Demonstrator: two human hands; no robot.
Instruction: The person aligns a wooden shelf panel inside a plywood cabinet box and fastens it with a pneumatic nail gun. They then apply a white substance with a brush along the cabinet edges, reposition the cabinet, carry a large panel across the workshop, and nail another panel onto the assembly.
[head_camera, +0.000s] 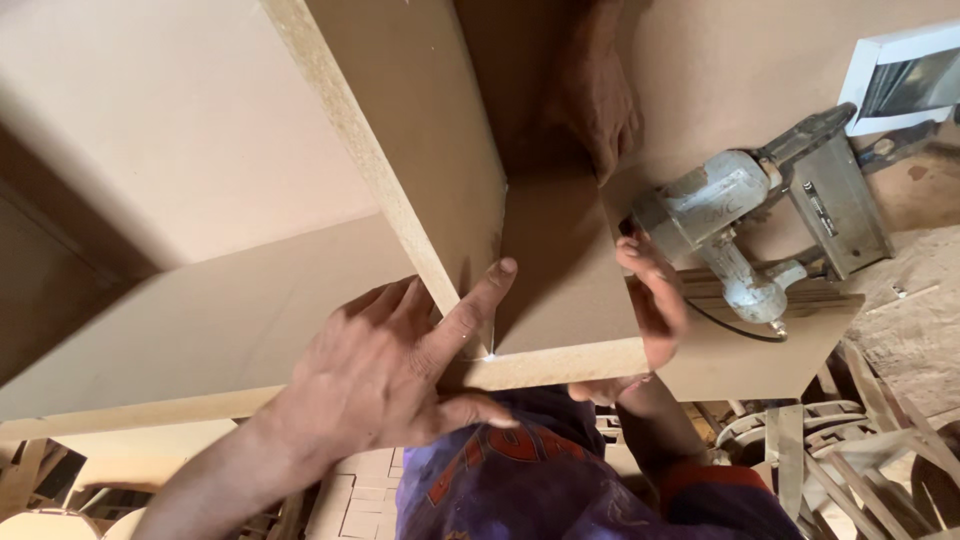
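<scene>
Left hand (385, 370) is right up front, flat and open, palm pressing the upright board (400, 130) where it meets the flat panel (560, 290), thumb lying across the corner joint. Right hand (655, 305) curls closed around the panel's right edge. I'd say keep both edges flush and squeeze that corner tight. Pneumatic nailer (760, 225) sits just beside the right hand on the desk (740, 370), unheld. Another person's hand (595, 95) steadies things behind.

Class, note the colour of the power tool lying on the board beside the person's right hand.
Pale grey, scuffed and dusty: the power tool shows best in the head view.
</scene>
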